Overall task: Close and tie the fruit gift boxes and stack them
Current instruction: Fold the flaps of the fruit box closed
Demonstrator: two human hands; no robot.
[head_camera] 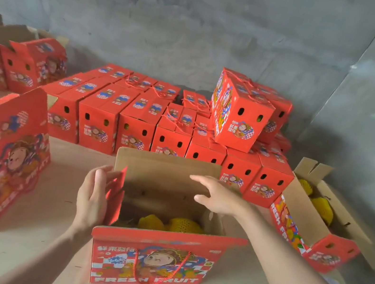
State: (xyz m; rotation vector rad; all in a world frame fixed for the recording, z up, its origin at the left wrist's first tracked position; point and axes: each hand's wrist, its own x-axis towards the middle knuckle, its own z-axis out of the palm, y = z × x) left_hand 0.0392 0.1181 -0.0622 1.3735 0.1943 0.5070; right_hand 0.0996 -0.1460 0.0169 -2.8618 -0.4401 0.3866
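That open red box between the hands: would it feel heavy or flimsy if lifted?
Probably weighty: yellow netted fruit lies in the open box. Its loose flaps would likely flex until closed. Broad and squat, so unlikely to tip.

Soft even light; edges bowed — blurred.

A red printed cardboard fruit gift box (154,268) stands open in the foreground. Its brown far flap (166,170) is upright, and yellow net-wrapped fruit (182,224) lies inside. Behind it, closed red boxes (99,124) sit side by side in rows, with red cords on their lids. One tilted closed box (238,115) rests on top of them at the right. A right-hand open box (311,228) shows fruit too, and a left-hand open box (1,154) has its printed flap raised.
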